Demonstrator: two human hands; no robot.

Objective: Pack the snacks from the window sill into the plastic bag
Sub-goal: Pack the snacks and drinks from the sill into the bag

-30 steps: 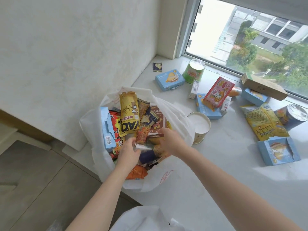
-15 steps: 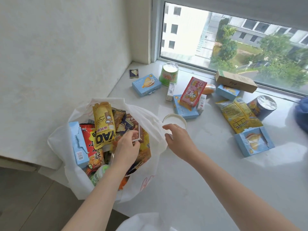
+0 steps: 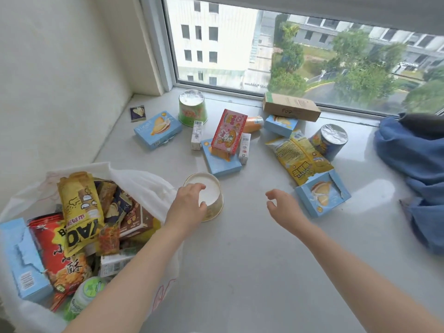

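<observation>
the left hand is laid over the white-lidded paper cup, fingers curled on its lid and near rim, so the cup is judged to be grasped or very nearly so; the right hand is held empty at 3 o'clock of the cup, fingers loosely curled, apart from the torn blue box at its 2 o'clock. the plastic bag is seen at 9 o'clock of the cup, mouth open and already crowded with packets. the step is best done by the rim being clasped from above, the cup being kept upright and lowered into a gap, not dropped on the packets. on the window sill are counted: three cups, with the green cup at 12 o'clock and the dark cup at 2 o'clock; four blue boxes; one red carton; one yellow packet; one brown carton; two slim white packs; one small dark sachet; and one orange item, partly hidden. a blue cloth is left at 3 o'clock.
</observation>
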